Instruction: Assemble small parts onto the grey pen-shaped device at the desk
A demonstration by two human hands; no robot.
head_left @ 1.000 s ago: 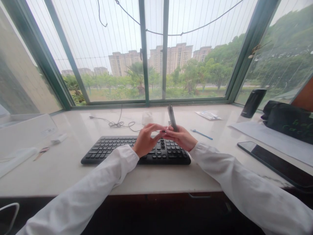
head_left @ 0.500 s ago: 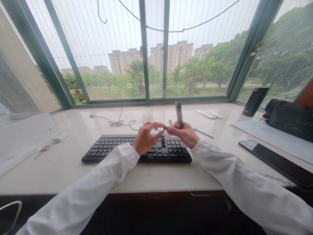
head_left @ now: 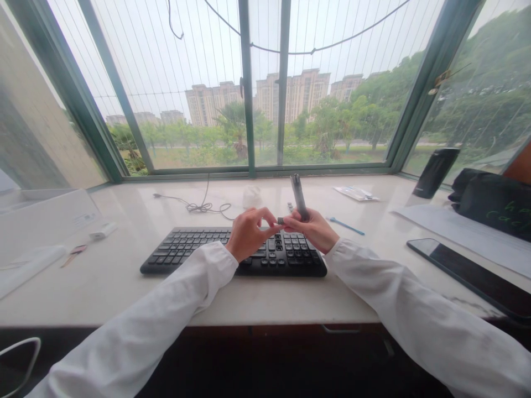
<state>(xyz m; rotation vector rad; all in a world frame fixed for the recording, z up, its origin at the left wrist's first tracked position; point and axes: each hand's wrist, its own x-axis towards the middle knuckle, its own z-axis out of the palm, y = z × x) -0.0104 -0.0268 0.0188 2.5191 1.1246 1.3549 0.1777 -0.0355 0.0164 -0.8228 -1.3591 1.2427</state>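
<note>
Over the right half of a black keyboard [head_left: 182, 251], my two hands meet at a small dark keycap [head_left: 280, 220]. My left hand [head_left: 253, 229] pinches toward it with thumb and index finger, which touch its left side. The thumb and a finger of my right hand [head_left: 313, 228] grip its other side. That same hand also holds a dark grey stick-like tool [head_left: 299, 196] upright, tilted left, with a notched top end. Bare key sockets [head_left: 278, 241] show in the keyboard beneath the fingers. Several loose keycaps [head_left: 290, 207] lie behind my right hand, partly hidden.
A blue stick [head_left: 347, 226] and a plastic packet [head_left: 355, 193] lie to the right, with a phone [head_left: 468, 276] and a black cylinder [head_left: 436, 172] farther over. A coiled cable [head_left: 199, 207] lies behind. At left are a white adapter [head_left: 103, 231], a key [head_left: 74, 254] and a white box [head_left: 50, 215].
The top of the dark tool has tipped left as my right hand turned. My left fingers have shifted slightly around the keycap. The whole view has moved a little.
</note>
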